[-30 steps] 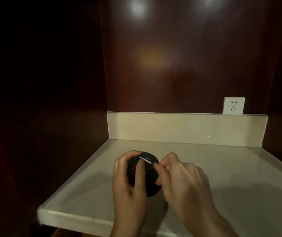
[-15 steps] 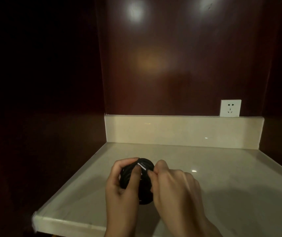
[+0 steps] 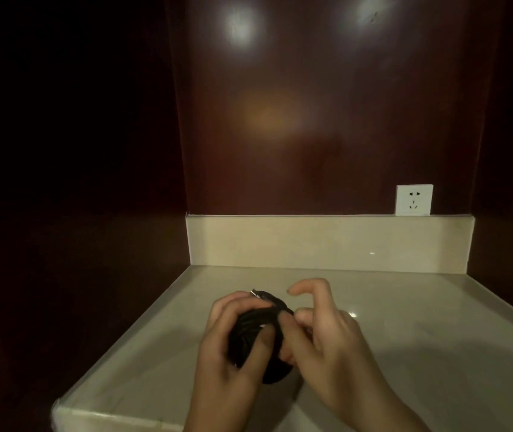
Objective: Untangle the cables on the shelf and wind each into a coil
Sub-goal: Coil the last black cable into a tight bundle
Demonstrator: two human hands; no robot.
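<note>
While the left hand grips the tightly wound black cable coil above the pale stone shelf, the right hand loosely curls beside it, holding nothing. Light and springy, the coil probably unwinds unless pinched across its turns, near the metal-tipped plug.

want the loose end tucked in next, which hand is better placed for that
Probably the right hand: its fingers are free beside the black cable coil, near the metal plug tip. The left hand is occupied gripping the coil.
</note>
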